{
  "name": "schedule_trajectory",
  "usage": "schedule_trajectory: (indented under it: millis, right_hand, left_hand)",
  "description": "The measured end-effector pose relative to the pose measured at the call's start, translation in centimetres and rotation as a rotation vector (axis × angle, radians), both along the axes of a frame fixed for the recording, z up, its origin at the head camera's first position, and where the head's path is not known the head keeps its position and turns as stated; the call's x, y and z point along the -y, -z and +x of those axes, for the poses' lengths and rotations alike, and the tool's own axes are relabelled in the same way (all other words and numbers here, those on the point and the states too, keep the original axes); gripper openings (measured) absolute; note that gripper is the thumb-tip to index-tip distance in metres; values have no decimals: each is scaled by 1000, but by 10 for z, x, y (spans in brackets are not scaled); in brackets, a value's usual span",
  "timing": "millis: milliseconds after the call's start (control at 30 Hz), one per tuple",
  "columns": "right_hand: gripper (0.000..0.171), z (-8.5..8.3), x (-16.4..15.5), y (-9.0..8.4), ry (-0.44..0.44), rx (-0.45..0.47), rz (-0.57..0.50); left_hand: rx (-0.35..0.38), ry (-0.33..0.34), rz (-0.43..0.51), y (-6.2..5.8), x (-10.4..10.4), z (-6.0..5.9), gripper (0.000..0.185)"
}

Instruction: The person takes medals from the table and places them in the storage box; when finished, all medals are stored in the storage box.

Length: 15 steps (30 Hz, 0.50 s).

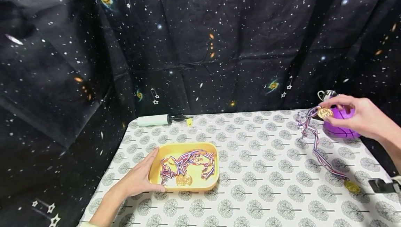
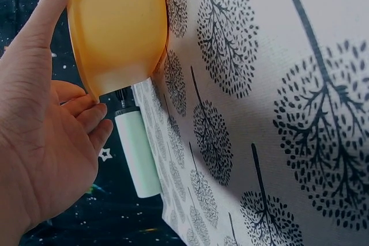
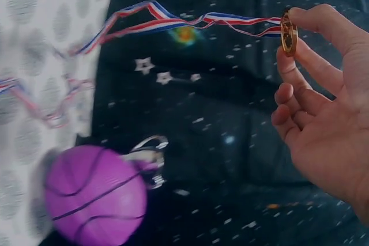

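Observation:
A yellow plastic tub (image 1: 200, 187) stands on the table, with several striped ribbons (image 1: 191, 157) and gold medals (image 1: 184, 180) inside. My left hand (image 1: 141, 176) grips the tub's left end, fingers at the far corner and thumb at the near one. In the right wrist view, my right hand (image 3: 323, 79) pinches a gold medal (image 3: 288, 33) by its edges between thumb and fingertips. Its red, white and blue ribbon (image 3: 155, 21) trails from it. Below that hand in the head view, another gold medal (image 1: 352, 186) lies on the table with its ribbon (image 1: 322, 159); silver medals (image 1: 302, 115) are beside the raised ribbon.
A purple ball (image 1: 341, 131) with black lines sits at the table's right edge, by a silver trophy cup (image 1: 328, 94). At the back left lies a pale green hand pump (image 1: 153, 120) beside a small yellow tag (image 1: 189, 122). A dark starry cloth (image 1: 200, 46) hangs behind.

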State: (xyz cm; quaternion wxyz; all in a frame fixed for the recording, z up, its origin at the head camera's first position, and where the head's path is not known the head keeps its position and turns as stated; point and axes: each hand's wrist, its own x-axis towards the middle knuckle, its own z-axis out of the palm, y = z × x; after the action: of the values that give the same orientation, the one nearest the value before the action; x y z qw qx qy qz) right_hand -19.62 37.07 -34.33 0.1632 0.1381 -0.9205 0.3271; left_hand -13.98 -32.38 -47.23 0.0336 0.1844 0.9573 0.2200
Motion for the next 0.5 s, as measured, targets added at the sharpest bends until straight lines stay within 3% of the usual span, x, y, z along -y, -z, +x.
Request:
schedule_trajectory:
  millis: [200,500]
  right_hand:
    - [40,-16,23,-33,-47,-60,13]
    - [35,-40,69,-71,-124,-37,32]
  left_hand:
    - [-4,4,-2,1,1,1,146]
    - [-27,23,-11,1,2,0,145]
